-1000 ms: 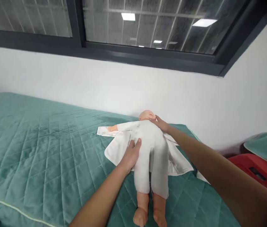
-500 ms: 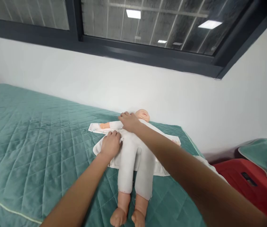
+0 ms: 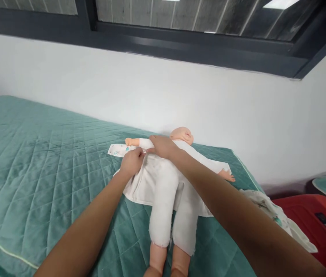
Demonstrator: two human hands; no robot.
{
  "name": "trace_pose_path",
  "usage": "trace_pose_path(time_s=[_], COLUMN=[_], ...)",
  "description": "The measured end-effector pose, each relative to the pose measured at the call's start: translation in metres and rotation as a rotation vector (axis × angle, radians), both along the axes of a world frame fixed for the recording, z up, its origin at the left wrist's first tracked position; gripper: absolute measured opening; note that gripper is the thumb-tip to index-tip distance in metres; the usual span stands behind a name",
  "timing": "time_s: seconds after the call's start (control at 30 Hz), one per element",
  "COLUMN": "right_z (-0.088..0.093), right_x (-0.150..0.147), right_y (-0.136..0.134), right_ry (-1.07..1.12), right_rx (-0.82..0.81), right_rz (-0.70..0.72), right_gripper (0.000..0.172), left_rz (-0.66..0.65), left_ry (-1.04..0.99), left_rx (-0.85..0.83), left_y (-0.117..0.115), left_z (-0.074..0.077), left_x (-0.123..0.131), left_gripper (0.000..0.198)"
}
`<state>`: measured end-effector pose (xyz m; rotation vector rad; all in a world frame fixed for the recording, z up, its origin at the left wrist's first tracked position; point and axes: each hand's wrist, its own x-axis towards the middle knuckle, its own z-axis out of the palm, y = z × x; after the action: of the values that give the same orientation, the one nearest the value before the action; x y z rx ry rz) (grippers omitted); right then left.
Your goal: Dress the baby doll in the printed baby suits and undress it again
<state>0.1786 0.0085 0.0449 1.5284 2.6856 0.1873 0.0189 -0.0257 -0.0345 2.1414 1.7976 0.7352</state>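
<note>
A baby doll (image 3: 164,192) with a white cloth body lies on its back on a spread white baby garment (image 3: 135,192). The garment's printed sleeve (image 3: 117,150) reaches out to the left under the doll's arm. My left hand (image 3: 132,163) is closed in a pinch on the garment's edge beside the doll's waist, drawing the cloth up into folds. My right hand (image 3: 163,146) lies across the doll's chest, its thumb and fingers closing on the cloth close to my left fingertips. Part of the doll's torso is hidden beneath my right hand and forearm.
A green quilted cover (image 3: 65,169) lies under everything. Behind it rise a white wall (image 3: 117,88) and a dark window frame (image 3: 180,50). To the right are a crumpled printed cloth (image 3: 269,207) and a red case (image 3: 298,206).
My left hand has moved up along the doll's side, lifting the garment's edge into folds. My right thumb has come toward it. The view has tilted down, and the doll's far hand now shows.
</note>
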Motion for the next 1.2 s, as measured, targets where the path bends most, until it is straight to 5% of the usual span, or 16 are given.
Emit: trace_pose_path(time_s=[0.13,0.57,0.73,0.93,1.1,1.2], right_z=[0.002,0.004,-0.002,-0.011,-0.017,-0.015], right_x=[0.008,0.017,0.015,0.007,-0.002,-0.004], right_y=[-0.006,-0.016,-0.017,-0.014,-0.011,-0.011], right_ry=[0.098,-0.031,-0.07,-0.053,-0.009,0.046], right_rx=[0.039,-0.038,-0.02,-0.019,-0.022,-0.01], right_rz=[0.032,-0.036,-0.061,-0.102,-0.126,-0.134], right_gripper=[0.058,0.057,0.054,0.047,0.042,0.037], left_rz=[0.144,0.21,0.222,-0.078,-0.22,-0.198], left_ry=[-0.483,-0.873,-0.814,-0.38,-0.307,-0.329], left_rx=[0.065,0.14,0.202,0.218,0.211,0.234], left_y=[0.002,0.007,0.0,-0.009,-0.006,-0.005], left_z=[-0.007,-0.019,-0.013,-0.006,-0.007,-0.008], left_x=[-0.013,-0.024,-0.019,-0.004,0.001,-0.001], left_gripper=[0.021,0.012,0.016,0.019,0.019,0.02])
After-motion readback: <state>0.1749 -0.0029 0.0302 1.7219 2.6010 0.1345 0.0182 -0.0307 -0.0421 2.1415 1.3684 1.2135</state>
